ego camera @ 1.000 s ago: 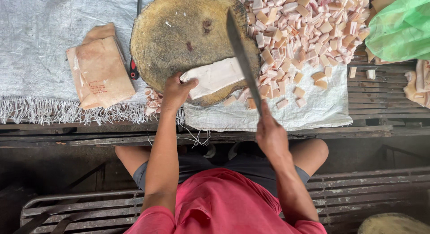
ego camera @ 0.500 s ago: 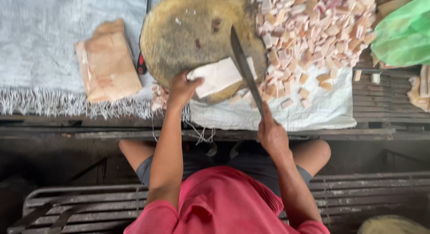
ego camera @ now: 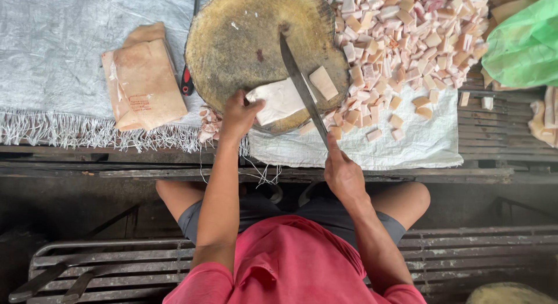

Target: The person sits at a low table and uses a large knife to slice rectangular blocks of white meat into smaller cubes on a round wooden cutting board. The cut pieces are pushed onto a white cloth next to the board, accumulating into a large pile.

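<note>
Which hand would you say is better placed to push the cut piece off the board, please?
Probably the right hand: it holds the knife, whose blade lies right beside the cut piece. The left hand is pressing down the white slab on the board.
</note>
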